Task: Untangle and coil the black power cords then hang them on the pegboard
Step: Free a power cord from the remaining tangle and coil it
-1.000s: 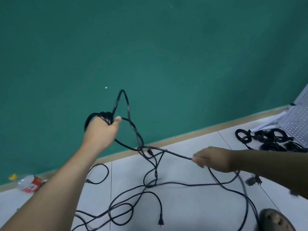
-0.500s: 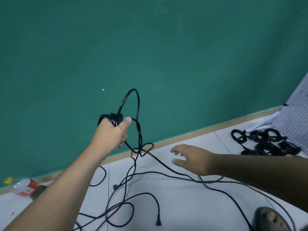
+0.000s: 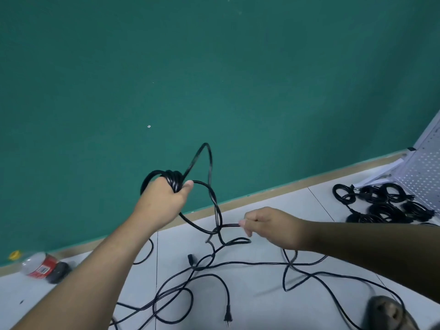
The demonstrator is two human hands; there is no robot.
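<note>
the left hand (image 3: 164,201) is gripping a coil (image 3: 166,178) of black cord, raised above the floor (image 3: 250,294); the right hand (image 3: 271,226) is pinching a strand (image 3: 228,225) leading into the tangle (image 3: 190,282) below.

Floor (image 3: 262,296): pale tiles with thin dark joints. Below and between the left hand (image 3: 164,201) and the right hand (image 3: 271,227): loose black cords (image 3: 250,262), sprawled in crossing loops, with strands rising to both hands. Lower still, under the gap between the hands: a two-pin plug (image 3: 228,316) at a cord's end. Beyond the right hand, well out to its right: a cluster of coiled black cords (image 3: 381,206), just beside the foot of a white pegboard (image 3: 426,172). Far left of the left hand, at the foot of the green wall (image 3: 214,67): a plastic bottle (image 3: 41,267) with a red label, on its side. Below the right forearm: a dark rounded object (image 3: 388,313), blurred.
</note>
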